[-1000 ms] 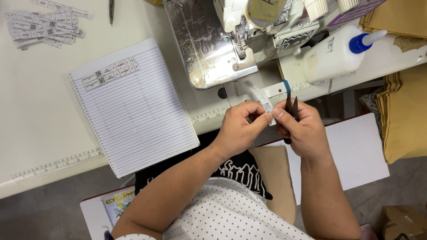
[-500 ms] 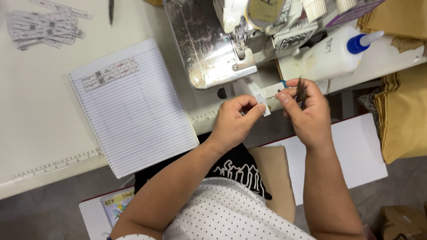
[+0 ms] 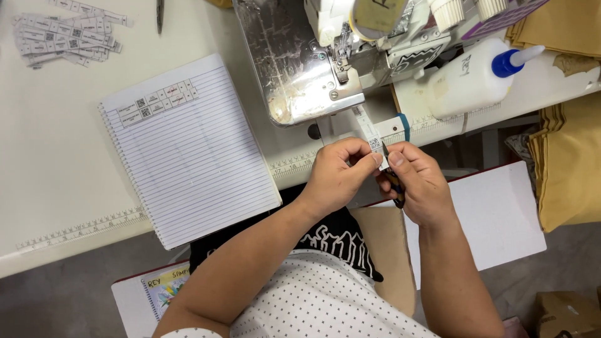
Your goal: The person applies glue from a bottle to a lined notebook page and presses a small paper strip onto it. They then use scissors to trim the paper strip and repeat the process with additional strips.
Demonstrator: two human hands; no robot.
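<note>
My left hand point(image 3: 341, 172) pinches the near end of a narrow white label strip point(image 3: 368, 130) that runs up to the sewing machine point(image 3: 300, 56). My right hand point(image 3: 418, 181) is closed around a small pair of dark snips point(image 3: 395, 183), its tip touching the strip beside my left fingers. Both hands meet just over the front edge of the white table point(image 3: 50, 169), below the machine's metal plate.
A lined spiral notebook point(image 3: 188, 147) with small labels stuck near its top lies left of my hands. A pile of cut labels point(image 3: 66, 34) sits far left. A white glue bottle with a blue cap point(image 3: 476, 78) lies right of the machine. Tan fabric pieces point(image 3: 573, 156) hang at right.
My right hand has come down and left, bringing the snips back against the strip next to my left fingers. My left hand has shifted slightly toward me.
</note>
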